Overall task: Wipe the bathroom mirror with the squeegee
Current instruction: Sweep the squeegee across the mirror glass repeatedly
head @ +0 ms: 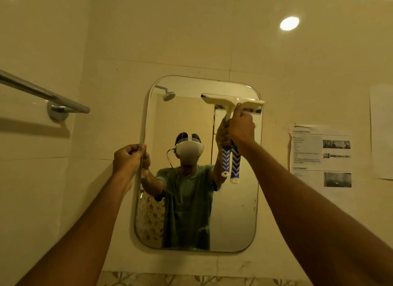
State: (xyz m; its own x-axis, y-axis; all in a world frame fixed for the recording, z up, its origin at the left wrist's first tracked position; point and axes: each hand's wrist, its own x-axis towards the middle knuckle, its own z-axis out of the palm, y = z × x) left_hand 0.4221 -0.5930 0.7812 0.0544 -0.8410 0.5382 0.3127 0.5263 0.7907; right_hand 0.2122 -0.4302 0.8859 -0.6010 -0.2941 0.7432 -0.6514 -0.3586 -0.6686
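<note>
A rounded rectangular mirror (234,211) hangs on the tiled wall ahead. My right hand (241,126) grips the squeegee (230,101) by its handle, whose blue and white end sticks out below my fist. Its cream blade lies flat across the glass near the mirror's upper right corner. My left hand (127,160) pinches the mirror's left edge at about mid height. The glass reflects a person in a green shirt wearing a headset, along with both hands.
A chrome towel bar (42,94) juts from the wall at the left. Printed paper sheets (321,156) are stuck to the wall right of the mirror. A shower head shows in the reflection. A patterned tile strip (191,280) runs below the mirror.
</note>
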